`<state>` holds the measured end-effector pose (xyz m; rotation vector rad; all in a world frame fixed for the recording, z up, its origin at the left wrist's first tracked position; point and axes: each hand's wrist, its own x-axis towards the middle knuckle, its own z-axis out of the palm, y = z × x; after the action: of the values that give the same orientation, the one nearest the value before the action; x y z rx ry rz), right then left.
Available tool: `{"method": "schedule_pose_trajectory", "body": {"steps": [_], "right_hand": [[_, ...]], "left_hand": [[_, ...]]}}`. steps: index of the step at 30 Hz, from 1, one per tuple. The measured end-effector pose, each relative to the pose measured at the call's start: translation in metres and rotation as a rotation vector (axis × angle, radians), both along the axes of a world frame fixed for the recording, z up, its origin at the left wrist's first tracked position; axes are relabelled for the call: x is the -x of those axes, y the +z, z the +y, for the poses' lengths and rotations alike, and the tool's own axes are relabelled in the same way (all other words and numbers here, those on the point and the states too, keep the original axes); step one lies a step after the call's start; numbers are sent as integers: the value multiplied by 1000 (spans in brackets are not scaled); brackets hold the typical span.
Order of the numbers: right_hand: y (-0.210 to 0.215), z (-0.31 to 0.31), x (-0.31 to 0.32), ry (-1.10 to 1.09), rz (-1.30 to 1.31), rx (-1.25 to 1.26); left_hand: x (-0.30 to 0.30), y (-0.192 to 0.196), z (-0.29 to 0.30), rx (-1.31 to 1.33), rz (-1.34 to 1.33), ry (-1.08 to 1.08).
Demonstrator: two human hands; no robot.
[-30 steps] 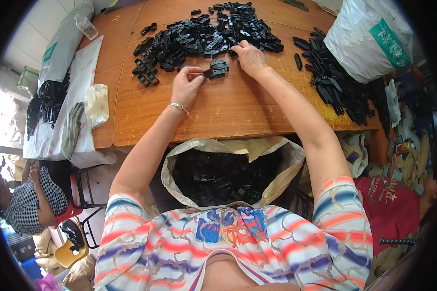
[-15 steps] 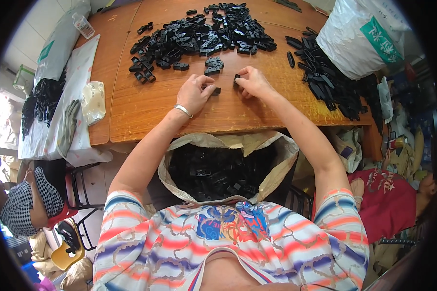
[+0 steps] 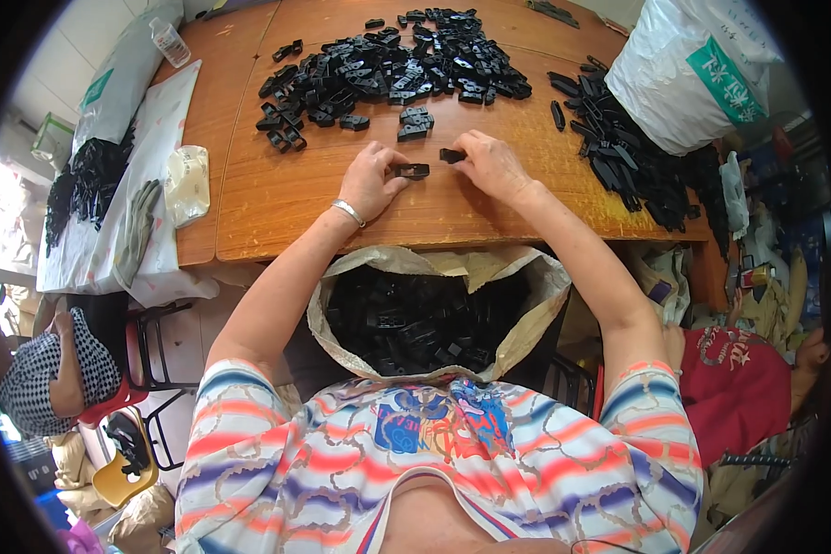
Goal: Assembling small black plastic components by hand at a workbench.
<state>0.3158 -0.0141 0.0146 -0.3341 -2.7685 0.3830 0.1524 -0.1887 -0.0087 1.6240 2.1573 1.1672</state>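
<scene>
My left hand [image 3: 371, 184] pinches a small hollow black plastic part [image 3: 414, 171] between thumb and fingers, just above the wooden table. Close by on its right, my right hand [image 3: 492, 164] grips another black piece [image 3: 452, 155] whose end points left. A narrow gap separates the two pieces. Just beyond my hands lies a short row of black parts [image 3: 415, 123], set together. Behind that spreads a big pile of similar black parts [image 3: 388, 69]. Below the table edge, an open sack [image 3: 535, 319] full of black parts sits in front of my body.
Long black strips [image 3: 609, 152] are heaped on the right beside a white plastic bag [image 3: 656, 83]. At left are a clear bottle [image 3: 169, 42], a glove [image 3: 137, 231] and a pale packet [image 3: 187, 185]. People sit at both sides, one in checks [image 3: 60, 369], another in red [image 3: 729, 388].
The piece in my left hand now shows its hollow opening. My right hand has turned its piece from upright to nearly level, end toward the left. The view has shifted slightly.
</scene>
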Motion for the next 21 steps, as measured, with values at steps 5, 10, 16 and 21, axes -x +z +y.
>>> {"method": "schedule_pose_trajectory", "body": {"steps": [5,10,16,21], "right_hand": [[8,-49,18,86,119,159],[1,-49,27,49,117,100],[2,-48,30,38,-7,-8],[0,-54,26,52,-15,4]], "left_hand": [[6,-4,-2,29,17,10],[4,-5,2,35,-20,10],[5,2,3,66,-30,10],[14,3,6,116,-166,-39]]}}
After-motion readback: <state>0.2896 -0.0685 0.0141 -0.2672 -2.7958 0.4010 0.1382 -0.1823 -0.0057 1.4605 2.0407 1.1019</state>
